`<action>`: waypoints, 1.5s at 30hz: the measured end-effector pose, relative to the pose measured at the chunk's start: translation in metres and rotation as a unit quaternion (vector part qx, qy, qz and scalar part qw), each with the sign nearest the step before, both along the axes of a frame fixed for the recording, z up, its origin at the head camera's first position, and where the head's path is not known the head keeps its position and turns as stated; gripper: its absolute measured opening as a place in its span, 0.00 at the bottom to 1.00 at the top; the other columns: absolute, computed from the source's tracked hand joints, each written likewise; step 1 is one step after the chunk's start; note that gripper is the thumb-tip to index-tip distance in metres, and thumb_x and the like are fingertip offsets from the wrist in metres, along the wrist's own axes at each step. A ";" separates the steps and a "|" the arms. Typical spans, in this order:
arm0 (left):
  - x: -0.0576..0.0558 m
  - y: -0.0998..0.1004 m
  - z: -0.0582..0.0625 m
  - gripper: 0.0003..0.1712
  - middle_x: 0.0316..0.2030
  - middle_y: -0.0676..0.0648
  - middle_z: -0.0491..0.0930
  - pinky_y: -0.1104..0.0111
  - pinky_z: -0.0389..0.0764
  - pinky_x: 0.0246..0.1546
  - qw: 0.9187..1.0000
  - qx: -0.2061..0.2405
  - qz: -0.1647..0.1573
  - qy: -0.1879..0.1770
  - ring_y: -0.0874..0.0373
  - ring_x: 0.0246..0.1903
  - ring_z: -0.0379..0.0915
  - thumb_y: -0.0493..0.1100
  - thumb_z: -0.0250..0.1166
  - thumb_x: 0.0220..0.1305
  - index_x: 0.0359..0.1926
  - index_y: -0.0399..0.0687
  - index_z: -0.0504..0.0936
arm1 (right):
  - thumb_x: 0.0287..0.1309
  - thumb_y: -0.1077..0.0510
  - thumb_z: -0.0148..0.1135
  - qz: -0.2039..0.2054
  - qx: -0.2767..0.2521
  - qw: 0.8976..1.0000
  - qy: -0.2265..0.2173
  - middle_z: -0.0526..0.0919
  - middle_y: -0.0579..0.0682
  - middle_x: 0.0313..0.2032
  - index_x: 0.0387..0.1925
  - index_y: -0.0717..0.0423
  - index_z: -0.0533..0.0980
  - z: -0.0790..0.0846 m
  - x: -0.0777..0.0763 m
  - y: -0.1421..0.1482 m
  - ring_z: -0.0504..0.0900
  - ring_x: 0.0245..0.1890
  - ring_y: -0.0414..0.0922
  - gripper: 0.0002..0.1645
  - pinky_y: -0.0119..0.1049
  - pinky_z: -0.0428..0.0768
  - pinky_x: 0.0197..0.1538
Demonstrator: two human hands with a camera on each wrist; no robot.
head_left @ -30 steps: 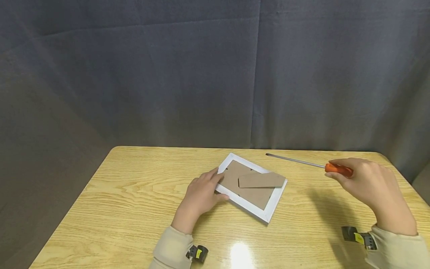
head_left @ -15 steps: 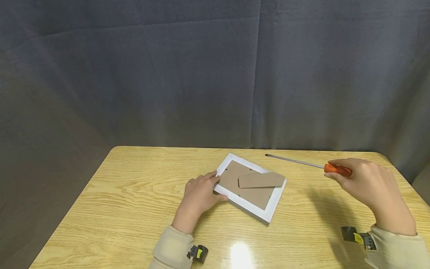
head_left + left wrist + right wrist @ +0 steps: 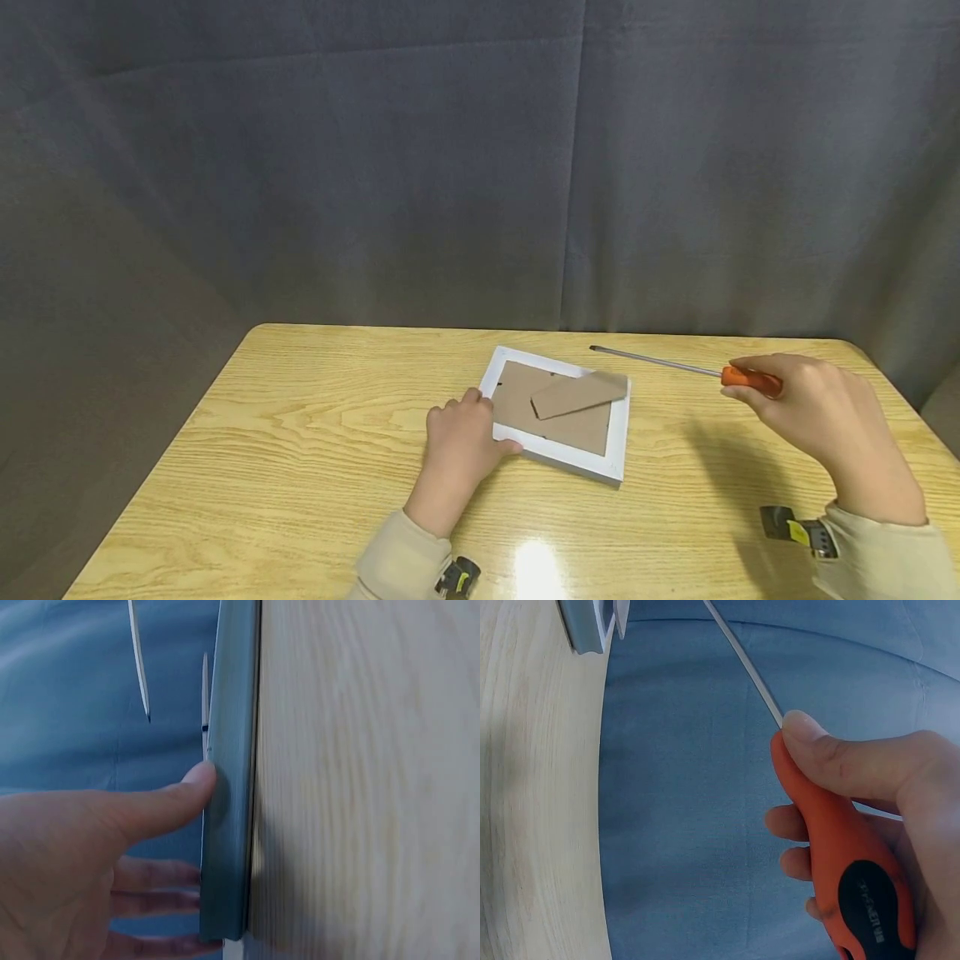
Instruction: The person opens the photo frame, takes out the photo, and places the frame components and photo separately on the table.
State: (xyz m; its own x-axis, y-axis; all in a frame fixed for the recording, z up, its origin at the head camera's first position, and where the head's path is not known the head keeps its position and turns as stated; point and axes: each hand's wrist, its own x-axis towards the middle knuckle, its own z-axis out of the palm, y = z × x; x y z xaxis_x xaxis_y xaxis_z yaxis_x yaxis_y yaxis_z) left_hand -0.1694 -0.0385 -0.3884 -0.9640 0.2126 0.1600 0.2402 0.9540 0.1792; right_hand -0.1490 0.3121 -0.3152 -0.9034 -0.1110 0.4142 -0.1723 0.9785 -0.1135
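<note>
A white picture frame [image 3: 555, 450] lies face down on the table, its brown backing board [image 3: 513, 404] upward. The stand flap [image 3: 579, 395] on the back slants up toward the right. My left hand [image 3: 459, 437] grips the frame's left end, thumb along the near side; in the left wrist view the thumb [image 3: 176, 801] presses the frame's edge [image 3: 231, 772]. Well to the right, my right hand [image 3: 821, 412] holds a flathead screwdriver by its orange handle [image 3: 829, 825]. The metal shaft [image 3: 667, 363] points left, its tip beyond the frame's far right corner.
The wood-grain table [image 3: 300, 467] has its far edge close behind the frame. A dark grey curtain [image 3: 420, 183] hangs behind it. Wrist-worn cameras [image 3: 776, 522] sit at both cuffs.
My left hand has turned the picture frame counterclockwise and shifted it slightly left, so it lies squarer to the table edge. My right hand with the screwdriver has barely moved.
</note>
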 end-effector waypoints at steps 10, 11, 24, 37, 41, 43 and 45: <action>0.012 0.018 0.004 0.36 0.37 0.43 0.82 0.60 0.77 0.29 0.999 -0.026 0.027 -0.019 0.49 0.29 0.76 0.66 0.67 0.43 0.39 0.36 0.83 | 0.45 0.43 0.68 0.007 -0.001 1.000 0.010 0.89 0.50 0.25 0.37 0.48 0.85 -0.001 0.000 -0.001 0.74 0.18 0.42 0.19 0.36 0.67 0.18; 0.014 0.020 0.004 0.36 0.37 0.43 0.82 0.60 0.77 0.28 0.999 -0.031 0.026 -0.018 0.49 0.29 0.76 0.65 0.67 0.44 0.39 0.37 0.83 | 0.45 0.43 0.68 0.007 0.000 1.000 0.012 0.88 0.51 0.25 0.37 0.48 0.85 -0.001 -0.001 -0.001 0.74 0.18 0.43 0.19 0.36 0.67 0.17; 0.027 0.034 0.008 0.29 0.33 0.42 0.79 0.65 0.80 0.22 0.998 -0.053 0.008 -0.016 0.54 0.25 0.76 0.59 0.67 0.49 0.36 0.34 0.83 | 0.45 0.44 0.68 0.002 0.002 1.000 0.002 0.88 0.53 0.27 0.38 0.49 0.85 0.000 0.000 -0.001 0.73 0.18 0.43 0.19 0.36 0.65 0.17; 0.029 0.033 0.013 0.30 0.29 0.45 0.80 0.68 0.74 0.22 0.995 -0.103 -0.011 -0.007 0.58 0.20 0.71 0.63 0.63 0.52 0.32 0.37 0.84 | 0.44 0.44 0.69 0.004 -0.002 1.000 0.006 0.89 0.51 0.26 0.38 0.47 0.85 -0.001 -0.001 -0.002 0.76 0.19 0.45 0.18 0.40 0.68 0.17; 0.021 0.024 0.014 0.28 0.31 0.44 0.84 0.63 0.76 0.27 0.996 -0.085 -0.030 0.002 0.54 0.25 0.76 0.61 0.62 0.54 0.37 0.40 0.85 | 0.45 0.44 0.68 0.003 -0.004 1.000 0.002 0.89 0.52 0.27 0.38 0.47 0.85 -0.001 -0.001 -0.002 0.78 0.21 0.46 0.19 0.41 0.70 0.17; 0.016 0.018 0.014 0.26 0.32 0.43 0.86 0.61 0.78 0.30 0.997 -0.063 -0.039 0.011 0.52 0.27 0.78 0.59 0.62 0.55 0.39 0.40 0.85 | 0.45 0.43 0.68 0.003 -0.004 1.000 0.000 0.89 0.52 0.28 0.38 0.46 0.85 -0.001 -0.001 -0.002 0.78 0.21 0.47 0.19 0.42 0.70 0.18; 0.010 0.012 0.014 0.24 0.33 0.43 0.87 0.58 0.79 0.34 0.998 -0.037 -0.049 0.020 0.51 0.30 0.79 0.56 0.63 0.56 0.41 0.41 0.85 | 0.45 0.44 0.68 0.006 -0.002 1.000 0.002 0.89 0.53 0.28 0.38 0.46 0.85 -0.001 -0.001 -0.003 0.78 0.21 0.47 0.18 0.42 0.70 0.17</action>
State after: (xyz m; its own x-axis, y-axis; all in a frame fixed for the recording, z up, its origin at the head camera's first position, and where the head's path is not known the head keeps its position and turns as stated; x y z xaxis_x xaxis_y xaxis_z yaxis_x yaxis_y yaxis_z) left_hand -0.1598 -0.0269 -0.3747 -0.9311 0.3178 0.1789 0.3383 0.9359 0.0981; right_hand -0.1502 0.3092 -0.3166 -0.9007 -0.1196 0.4176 -0.1834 0.9762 -0.1161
